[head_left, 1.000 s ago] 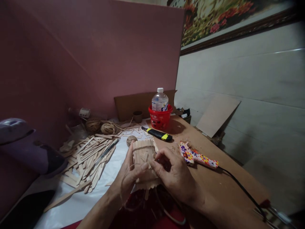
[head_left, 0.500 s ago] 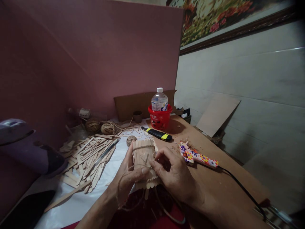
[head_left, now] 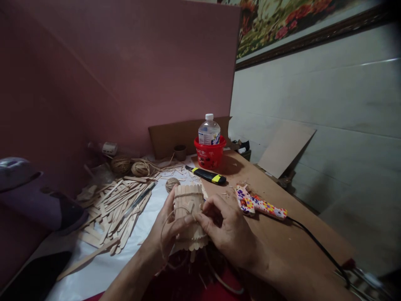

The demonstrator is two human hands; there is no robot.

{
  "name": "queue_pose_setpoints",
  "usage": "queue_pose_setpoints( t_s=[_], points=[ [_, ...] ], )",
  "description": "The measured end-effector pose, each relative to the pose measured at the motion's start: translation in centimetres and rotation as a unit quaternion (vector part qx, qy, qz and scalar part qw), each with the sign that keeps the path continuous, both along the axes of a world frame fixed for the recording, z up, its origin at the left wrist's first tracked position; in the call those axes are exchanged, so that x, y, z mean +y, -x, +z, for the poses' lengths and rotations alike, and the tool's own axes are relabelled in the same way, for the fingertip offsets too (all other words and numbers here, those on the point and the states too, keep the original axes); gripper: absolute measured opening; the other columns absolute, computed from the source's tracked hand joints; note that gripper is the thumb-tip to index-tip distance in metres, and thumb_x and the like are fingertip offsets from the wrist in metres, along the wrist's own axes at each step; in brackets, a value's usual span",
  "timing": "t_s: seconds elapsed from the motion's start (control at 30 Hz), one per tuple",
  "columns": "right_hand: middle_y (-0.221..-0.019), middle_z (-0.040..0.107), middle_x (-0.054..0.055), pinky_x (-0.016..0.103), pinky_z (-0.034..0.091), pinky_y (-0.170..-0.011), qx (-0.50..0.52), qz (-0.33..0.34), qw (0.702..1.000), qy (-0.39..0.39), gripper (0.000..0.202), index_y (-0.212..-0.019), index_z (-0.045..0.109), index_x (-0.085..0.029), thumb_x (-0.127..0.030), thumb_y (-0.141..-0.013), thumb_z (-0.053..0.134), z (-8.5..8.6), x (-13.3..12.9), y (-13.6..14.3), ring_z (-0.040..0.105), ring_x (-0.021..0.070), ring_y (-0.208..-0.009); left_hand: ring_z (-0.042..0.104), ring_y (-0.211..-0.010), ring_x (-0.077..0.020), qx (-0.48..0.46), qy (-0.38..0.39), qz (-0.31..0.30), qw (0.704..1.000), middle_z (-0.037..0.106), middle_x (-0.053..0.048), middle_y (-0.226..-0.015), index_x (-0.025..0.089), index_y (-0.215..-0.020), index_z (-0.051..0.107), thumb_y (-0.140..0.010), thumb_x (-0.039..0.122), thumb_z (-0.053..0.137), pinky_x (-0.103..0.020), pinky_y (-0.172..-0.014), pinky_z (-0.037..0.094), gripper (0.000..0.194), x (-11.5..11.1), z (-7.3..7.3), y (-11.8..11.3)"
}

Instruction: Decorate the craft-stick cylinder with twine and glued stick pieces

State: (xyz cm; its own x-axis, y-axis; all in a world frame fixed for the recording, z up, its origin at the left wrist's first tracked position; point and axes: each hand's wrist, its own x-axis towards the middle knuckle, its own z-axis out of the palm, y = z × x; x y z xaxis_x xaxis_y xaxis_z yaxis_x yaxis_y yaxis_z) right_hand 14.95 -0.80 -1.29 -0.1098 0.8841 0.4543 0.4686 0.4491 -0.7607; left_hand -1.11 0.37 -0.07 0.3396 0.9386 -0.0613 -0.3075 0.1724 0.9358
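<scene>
A small barrel-shaped craft piece (head_left: pixel 184 200) made of upright wooden sticks is held in front of me, with twine bands round its top and bottom. My left hand (head_left: pixel 171 223) wraps its left side, thumb laid across the front. With thumb and forefinger pinched together, my right hand (head_left: pixel 225 228) is at the piece's right side, on the twine (head_left: pixel 162 238). That twine runs across the front and hangs in loops below. A small stick decoration shows on the front face. The right fingertips partly hide what they pinch.
Loose wooden sticks (head_left: pixel 125 209) lie heaped at left, near twine balls (head_left: pixel 140 168). A utility knife (head_left: pixel 206 174) and a flower-patterned glue gun (head_left: pixel 258 205) with a black cord lie on the brown board. Behind stands a red tub (head_left: pixel 209 154) holding a plastic bottle (head_left: pixel 209 131).
The barrel piece has tilted slightly in my hands. The left thumb has shifted a little up and left, and the hanging twine loop at left has moved right.
</scene>
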Motion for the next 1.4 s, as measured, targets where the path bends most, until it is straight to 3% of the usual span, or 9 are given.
queue_pose_setpoints(
  t_s=[0.1,0.27,0.5,0.63,0.8,0.97,1.1,1.27,1.4],
  points=[
    [-0.063,0.052,-0.003,0.026,0.037,-0.053,-0.001,0.001,1.0,-0.009,0.014,-0.076,0.052,-0.021,-0.03,-0.087,0.056,-0.1,0.1,0.1,0.049,0.0125,-0.056,0.07,-0.085,-0.0319,0.021,0.008,0.01,1.0,0.065,-0.013,-0.119,0.034,-0.145,0.026,-0.071,0.03,0.076,-0.038,-0.062,0.058,0.089,0.2,-0.4,-0.2],
    [-0.064,0.054,-0.003,0.026,0.038,-0.055,0.007,0.014,1.0,-0.016,0.016,-0.078,0.053,-0.02,-0.031,-0.091,0.053,-0.1,0.1,0.1,0.051,0.0122,-0.058,0.068,-0.08,-0.0257,-0.003,-0.012,0.024,1.0,0.068,-0.01,-0.103,0.023,-0.127,0.048,-0.072,0.024,0.07,-0.033,-0.063,0.057,0.06,0.3,-0.6,-0.4],
    [-0.067,0.056,-0.003,0.024,0.039,-0.057,0.044,0.023,0.998,-0.028,0.02,-0.08,0.056,-0.02,-0.028,-0.096,0.046,0.2,-0.4,0.0,0.052,0.0104,-0.06,0.065,-0.07,-0.02,-0.033,0.035,-0.001,0.999,0.069,-0.008,-0.097,0.023,-0.125,0.05,-0.074,0.025,0.064,-0.033,-0.062,0.055,0.053,0.0,-0.1,0.0],
    [-0.068,0.056,-0.003,0.023,0.04,-0.054,0.063,0.024,0.997,-0.036,0.018,-0.083,0.057,-0.02,-0.026,-0.096,0.046,-0.2,-0.5,-0.2,0.052,0.0105,-0.059,0.065,-0.07,-0.0198,-0.053,0.056,0.016,0.997,0.07,-0.008,-0.096,0.022,-0.121,0.054,-0.073,0.025,0.065,-0.029,-0.057,0.054,0.049,-0.3,0.3,0.0],
    [-0.076,0.064,-0.001,0.022,0.044,-0.059,0.047,0.039,0.988,-0.143,0.014,-0.097,0.061,-0.021,-0.013,-0.091,0.051,-0.4,-0.6,-0.1,0.057,0.0105,-0.064,0.066,-0.069,-0.0209,-0.067,0.086,0.038,0.993,0.071,-0.006,-0.092,0.024,-0.115,0.06,-0.074,0.023,0.065,-0.029,-0.054,0.052,0.041,-0.4,0.3,0.1],
    [-0.078,0.064,0.002,0.026,0.046,-0.06,-0.017,0.065,0.978,-0.2,0.028,-0.106,0.062,-0.019,-0.007,-0.087,0.046,-0.5,-0.8,-0.2,0.059,0.0137,-0.067,0.067,-0.085,-0.024,-0.084,0.085,0.044,0.992,0.072,-0.006,-0.093,0.025,-0.121,0.058,-0.074,0.022,0.064,-0.029,-0.066,0.053,0.047,-0.3,-0.2,0.1],
    [-0.076,0.063,0.005,0.028,0.046,-0.06,-0.073,0.07,0.97,-0.221,0.029,-0.11,0.064,-0.017,-0.008,-0.088,0.046,-0.8,-0.8,-0.4,0.059,0.0163,-0.067,0.067,-0.078,-0.0234,-0.087,0.033,0.015,0.996,0.07,-0.007,-0.095,0.024,-0.12,0.057,-0.071,0.024,0.065,-0.031,-0.063,0.053,0.05,-0.3,-0.2,-0.2],
    [-0.069,0.06,0.006,0.029,0.043,-0.054,-0.156,0.049,0.953,-0.255,0.033,-0.116,0.066,-0.013,-0.008,-0.089,0.048,-1.2,-0.4,-0.5,0.056,0.0177,-0.063,0.066,-0.079,-0.0232,-0.051,0.021,0.044,0.998,0.07,-0.005,-0.095,0.027,-0.12,0.057,-0.071,0.029,0.067,-0.029,-0.063,0.053,0.05,-0.1,-0.4,-0.3],
    [-0.071,0.061,0.007,0.028,0.044,-0.055,-0.151,0.045,0.952,-0.261,0.033,-0.117,0.065,-0.013,-0.008,-0.089,0.048,-1.1,-0.5,-0.6,0.056,0.0173,-0.064,0.066,-0.081,-0.0232,-0.027,-0.001,0.06,0.998,0.07,-0.005,-0.093,0.025,-0.125,0.052,-0.071,0.029,0.069,-0.031,-0.068,0.055,0.057,0.1,-0.4,-0.1]
  ],
)
